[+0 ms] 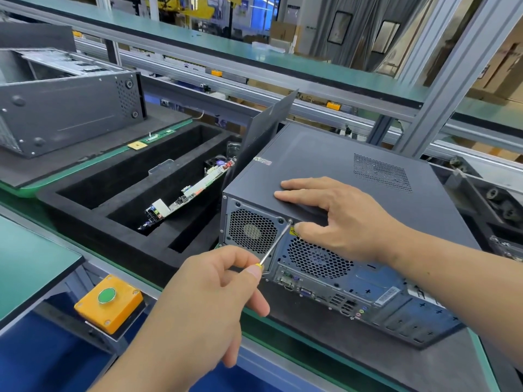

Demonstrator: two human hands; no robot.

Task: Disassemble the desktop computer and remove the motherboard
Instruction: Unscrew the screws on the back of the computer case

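Unscrewing the desktop computer case (325,171).
Left hand (209,301) pinches a screwdriver (276,244) on the rear screw (290,221); right hand (336,219) lies flat, fingers straight, steadying (a tilted tip could slip and strip it).

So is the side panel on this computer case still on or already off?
Still on: the side panel covers the computer case, and the screwdriver meets a rear screw.

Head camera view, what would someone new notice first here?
First, the dark grey computer case at centre right, its rear panel facing the camera, with the right hand resting flat on its top. Next, the left hand below pinches a yellow-handled screwdriver, its tip on a screw at the rear panel's top edge. To the left, a circuit board leans in a black foam tray.
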